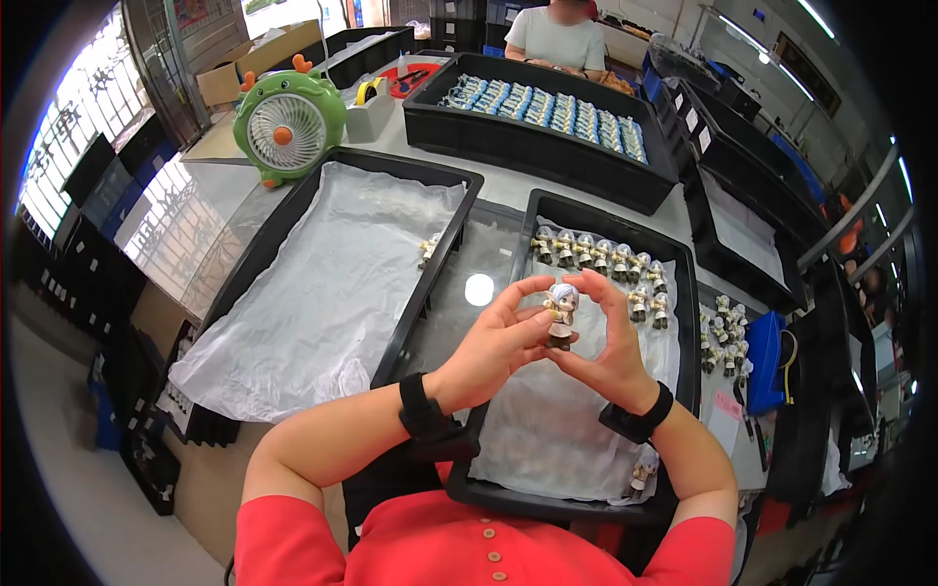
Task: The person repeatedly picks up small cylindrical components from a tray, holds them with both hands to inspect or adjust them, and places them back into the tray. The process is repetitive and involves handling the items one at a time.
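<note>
My left hand (503, 337) holds a small figurine (561, 314) upright between its fingers. The figurine has pale silver hair, a white and gold outfit and a dark base. Curled around the other side is my right hand (614, 342), its index finger near the figurine's head and its thumb by the base. Beneath both hands lies a black tray (687, 352) lined with white sheeting. Similar figurines (598, 254) stand in rows at its far end, and one more figurine (642, 469) lies in its near right corner.
A second lined black tray (244, 239) on the left has a figurine (428, 251) at its right edge. Behind, a deep black tray (430, 122) holds rows of blue-and-white pieces. A green fan (289, 122), a blue box (769, 361) and loose figurines (723, 337) surround them. A person (557, 39) sits opposite.
</note>
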